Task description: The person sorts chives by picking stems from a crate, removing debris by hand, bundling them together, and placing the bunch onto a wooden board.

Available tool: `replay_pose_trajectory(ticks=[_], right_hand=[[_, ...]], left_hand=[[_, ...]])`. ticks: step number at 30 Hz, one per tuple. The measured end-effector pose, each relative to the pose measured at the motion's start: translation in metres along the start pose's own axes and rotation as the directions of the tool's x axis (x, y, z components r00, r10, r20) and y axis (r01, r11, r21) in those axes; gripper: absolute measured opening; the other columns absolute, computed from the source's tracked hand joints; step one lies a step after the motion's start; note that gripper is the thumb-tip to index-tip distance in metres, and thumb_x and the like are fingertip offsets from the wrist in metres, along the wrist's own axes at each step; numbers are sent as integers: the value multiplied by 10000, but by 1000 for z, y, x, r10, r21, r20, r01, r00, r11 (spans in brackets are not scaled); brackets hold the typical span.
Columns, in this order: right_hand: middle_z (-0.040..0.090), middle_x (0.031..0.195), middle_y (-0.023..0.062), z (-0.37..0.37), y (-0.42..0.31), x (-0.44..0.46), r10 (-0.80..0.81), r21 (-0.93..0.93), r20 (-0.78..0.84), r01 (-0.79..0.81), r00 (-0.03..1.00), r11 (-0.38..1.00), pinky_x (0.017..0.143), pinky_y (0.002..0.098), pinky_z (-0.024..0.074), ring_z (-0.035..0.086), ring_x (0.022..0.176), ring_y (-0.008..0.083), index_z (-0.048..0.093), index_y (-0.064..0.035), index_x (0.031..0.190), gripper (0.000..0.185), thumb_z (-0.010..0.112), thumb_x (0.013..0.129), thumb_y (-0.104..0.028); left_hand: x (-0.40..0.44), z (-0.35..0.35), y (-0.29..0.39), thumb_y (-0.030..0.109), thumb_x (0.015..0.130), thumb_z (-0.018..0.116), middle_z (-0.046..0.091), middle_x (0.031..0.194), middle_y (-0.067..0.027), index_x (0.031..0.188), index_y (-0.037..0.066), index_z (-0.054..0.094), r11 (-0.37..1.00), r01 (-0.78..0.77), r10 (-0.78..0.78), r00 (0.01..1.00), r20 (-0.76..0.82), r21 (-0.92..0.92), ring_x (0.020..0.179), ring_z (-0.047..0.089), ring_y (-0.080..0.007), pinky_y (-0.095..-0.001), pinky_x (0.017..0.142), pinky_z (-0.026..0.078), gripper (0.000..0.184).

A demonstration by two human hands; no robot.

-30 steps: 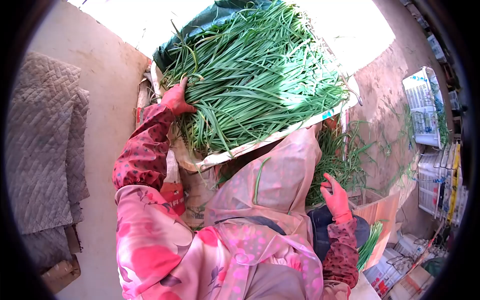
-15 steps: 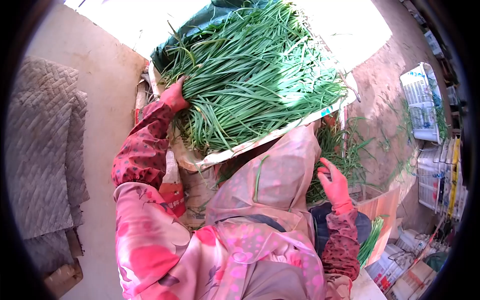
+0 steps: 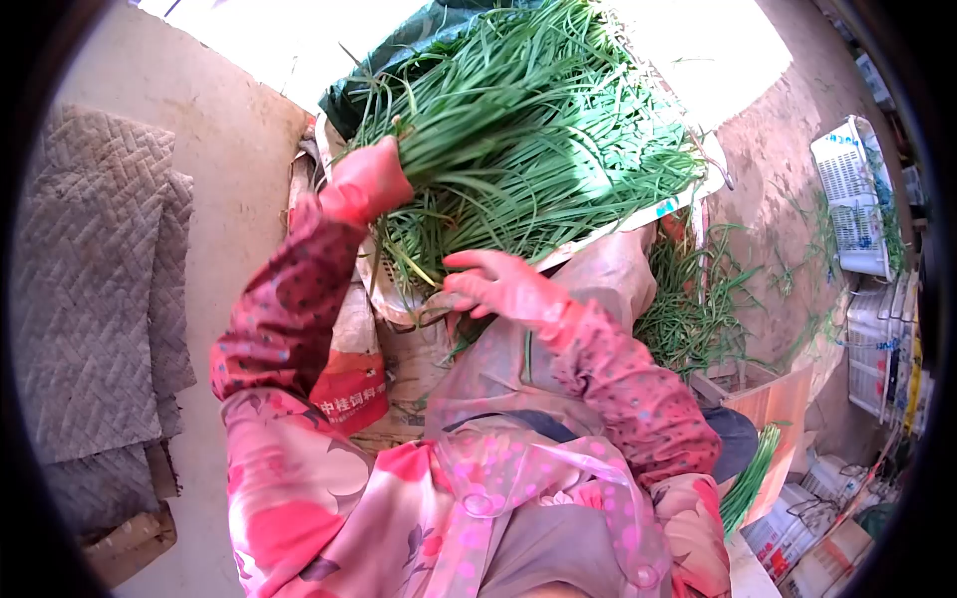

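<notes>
A big heap of long green chives (image 3: 588,169) lies in a pale, shallow crate (image 3: 723,164) in front of me. My left hand (image 3: 369,181), in what looks like a pink glove, is closed around a thick bunch of chives (image 3: 469,120) at the heap's left end, raised a little above the rest. Below and to its right, my right hand (image 3: 508,289) has its fingers stretched apart and holds nothing. It hovers by the crate's near edge, close to some loose stalks hanging there. A translucent apron (image 3: 608,269) covers my lap.
Loose chives (image 3: 698,299) are scattered on the ground to the right. A wooden box (image 3: 783,409) stands near my right knee, with a bundle of chives (image 3: 753,478) beside it. White plastic baskets (image 3: 852,204) line the far right. A quilted grey mat (image 3: 95,289) lies left.
My left hand has closed on a bunch of chives and lifted it slightly up and right. My right hand has come from beside my right knee across to the crate's near edge.
</notes>
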State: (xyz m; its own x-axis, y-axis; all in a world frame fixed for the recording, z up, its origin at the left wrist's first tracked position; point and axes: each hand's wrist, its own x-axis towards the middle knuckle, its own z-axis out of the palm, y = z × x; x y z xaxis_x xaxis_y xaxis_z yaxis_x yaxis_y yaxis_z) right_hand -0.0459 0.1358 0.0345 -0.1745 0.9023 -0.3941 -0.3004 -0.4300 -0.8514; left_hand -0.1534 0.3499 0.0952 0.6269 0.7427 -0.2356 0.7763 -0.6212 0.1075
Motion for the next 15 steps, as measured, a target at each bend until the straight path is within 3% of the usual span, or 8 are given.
replay_pose_trajectory(ticks=[1,5,6,7,10,11,14,15], right_hand=[[589,1216,135,11,1,8,65,65,81,-71,995,995,791,335,537,633,1014,235,411,-12,1356,636,590,912,-430],[575,1184,101,17,19,34,-16,495,97,-34,995,868,867,352,502,583,1030,192,469,-30,1303,761,590,831,-614],[588,1150,60,16,12,32,-29,468,43,5,999,884,883,378,485,568,1020,183,508,-69,1268,735,562,825,-653],[621,1076,38,13,25,41,-26,574,-32,40,999,818,838,357,492,584,968,168,558,-64,1212,658,611,827,-595],[670,954,55,16,29,43,-1,836,-156,132,988,533,768,302,504,621,827,164,640,-55,1046,402,693,844,-398],[670,954,55,14,27,40,4,834,-156,129,988,537,768,302,504,621,827,164,640,-55,1046,402,693,844,-398],[678,915,94,-2,25,22,82,833,-230,153,970,531,708,303,532,651,753,207,641,-9,1015,284,679,851,-238],[683,915,119,-7,29,21,77,722,-372,236,925,650,692,320,548,663,751,219,637,9,1032,310,674,853,-241]], left_hand=[[-15,1,12,160,711,644,658,850,-257,1014,-68,542,999,-6,7,999,-42,37,828,661,-387,-458,738,519,393],[-69,17,44,186,760,627,646,819,-200,1162,-64,428,994,-50,55,997,-47,100,739,664,-366,-448,628,527,514],[-78,25,55,204,731,661,635,839,-209,1248,-68,373,999,4,-4,1000,-6,49,738,655,-379,-461,633,521,651],[-86,32,67,221,702,695,625,858,-217,1334,-72,319,998,61,-61,997,37,-1,737,645,-392,-473,638,514,791],[-111,53,92,245,740,678,597,875,-221,1399,-97,214,999,30,-31,999,-30,-46,695,626,-371,-459,631,513,875],[-118,66,93,284,730,690,606,944,-240,1414,-96,175,997,-21,13,995,-103,-79,726,631,-378,-464,644,512,937],[-133,58,90,251,755,713,640,980,-196,1393,-53,318,955,-172,108,961,-256,-241,680,646,-278,-393,593,516,810],[-133,51,83,243,764,722,653,944,-183,1328,-28,427,834,-149,19,970,-243,-531,665,650,-219,-353,578,520,692]])
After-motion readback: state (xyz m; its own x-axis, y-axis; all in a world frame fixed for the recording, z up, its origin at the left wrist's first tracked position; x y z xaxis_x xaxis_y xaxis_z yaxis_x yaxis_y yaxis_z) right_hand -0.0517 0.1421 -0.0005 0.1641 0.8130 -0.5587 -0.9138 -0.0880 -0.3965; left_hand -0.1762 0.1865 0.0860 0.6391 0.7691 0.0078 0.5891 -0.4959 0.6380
